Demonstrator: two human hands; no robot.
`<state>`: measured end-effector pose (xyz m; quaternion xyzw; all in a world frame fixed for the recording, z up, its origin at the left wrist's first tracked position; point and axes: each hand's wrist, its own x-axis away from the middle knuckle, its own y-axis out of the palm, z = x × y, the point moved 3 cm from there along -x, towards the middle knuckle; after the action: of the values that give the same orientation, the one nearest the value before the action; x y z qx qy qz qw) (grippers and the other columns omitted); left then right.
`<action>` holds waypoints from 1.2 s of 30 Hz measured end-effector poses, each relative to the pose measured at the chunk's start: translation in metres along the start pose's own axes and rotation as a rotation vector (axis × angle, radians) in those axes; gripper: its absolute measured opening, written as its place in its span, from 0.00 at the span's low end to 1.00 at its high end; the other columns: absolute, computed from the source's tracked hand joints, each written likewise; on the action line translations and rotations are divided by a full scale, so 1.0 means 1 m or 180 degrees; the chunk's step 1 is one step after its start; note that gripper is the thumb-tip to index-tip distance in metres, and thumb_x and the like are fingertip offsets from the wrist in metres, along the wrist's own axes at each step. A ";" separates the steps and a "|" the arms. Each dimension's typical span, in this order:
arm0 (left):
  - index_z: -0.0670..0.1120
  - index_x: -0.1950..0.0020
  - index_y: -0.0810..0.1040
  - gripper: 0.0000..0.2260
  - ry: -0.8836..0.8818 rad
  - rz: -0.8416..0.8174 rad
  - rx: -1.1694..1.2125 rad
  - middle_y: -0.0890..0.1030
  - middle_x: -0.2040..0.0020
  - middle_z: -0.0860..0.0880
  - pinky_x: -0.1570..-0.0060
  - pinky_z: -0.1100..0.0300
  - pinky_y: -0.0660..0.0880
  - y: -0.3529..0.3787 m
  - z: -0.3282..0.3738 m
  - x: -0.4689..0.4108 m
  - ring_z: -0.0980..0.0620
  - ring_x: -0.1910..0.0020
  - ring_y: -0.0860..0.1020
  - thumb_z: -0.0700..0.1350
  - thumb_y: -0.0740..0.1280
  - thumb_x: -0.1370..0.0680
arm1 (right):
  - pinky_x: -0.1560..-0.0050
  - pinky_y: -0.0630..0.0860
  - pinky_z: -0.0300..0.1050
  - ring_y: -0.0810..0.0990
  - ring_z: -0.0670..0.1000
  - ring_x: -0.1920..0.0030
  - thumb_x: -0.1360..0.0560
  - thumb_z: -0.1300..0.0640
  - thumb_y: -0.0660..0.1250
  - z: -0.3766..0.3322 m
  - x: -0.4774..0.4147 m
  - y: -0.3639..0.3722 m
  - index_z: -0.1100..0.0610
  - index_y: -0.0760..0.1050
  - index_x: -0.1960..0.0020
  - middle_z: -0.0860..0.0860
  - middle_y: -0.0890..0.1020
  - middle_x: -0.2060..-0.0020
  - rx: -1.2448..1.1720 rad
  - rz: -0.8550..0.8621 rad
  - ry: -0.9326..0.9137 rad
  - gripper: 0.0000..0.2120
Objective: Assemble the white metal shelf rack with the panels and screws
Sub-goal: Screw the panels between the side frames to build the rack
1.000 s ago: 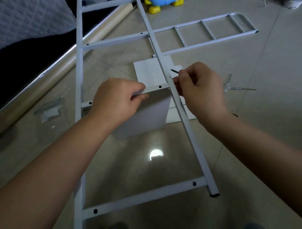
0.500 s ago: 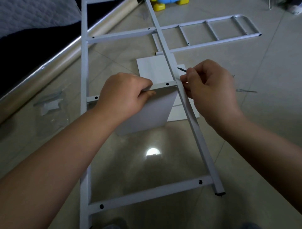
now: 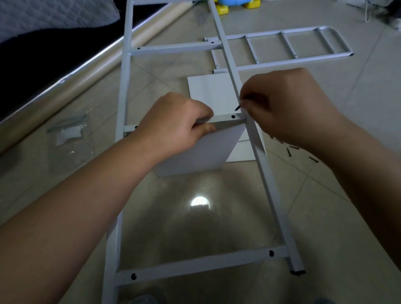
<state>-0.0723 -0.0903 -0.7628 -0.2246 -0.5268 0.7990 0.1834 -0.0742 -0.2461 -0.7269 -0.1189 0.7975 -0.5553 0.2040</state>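
Rack rung (image 3: 225, 119) clasped by curled left grip (image 3: 171, 125), right grip (image 3: 288, 104) pinching screw (image 3: 238, 107) above hole (image 3: 233, 116)

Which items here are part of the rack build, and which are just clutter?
Job: left hand gripping crossbar and white panel; right hand pinching screw; loose screws; second side frame; spare panels.
Lying about: plastic bag; yellow-blue toy; rolled tube.

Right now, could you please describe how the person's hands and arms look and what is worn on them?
The left hand and the right hand are bare: no glove, watch, wristband or visible ring. No sleeve shows on either arm within the frame.
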 end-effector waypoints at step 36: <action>0.43 0.46 0.79 0.14 -0.0480 -0.0059 -0.0093 0.81 0.55 0.45 0.57 0.57 0.68 0.003 0.005 0.000 0.47 0.55 0.77 0.52 0.61 0.22 | 0.51 0.73 0.52 0.76 0.56 0.55 0.23 0.59 0.57 -0.020 -0.008 -0.004 0.61 0.79 0.48 0.57 0.79 0.56 0.0572 -0.0865 -0.0206 0.12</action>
<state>-0.0748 -0.0949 -0.7638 -0.1615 -0.5528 0.8042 0.1473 -0.0770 -0.2274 -0.7155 -0.2248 0.7141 -0.6427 0.1624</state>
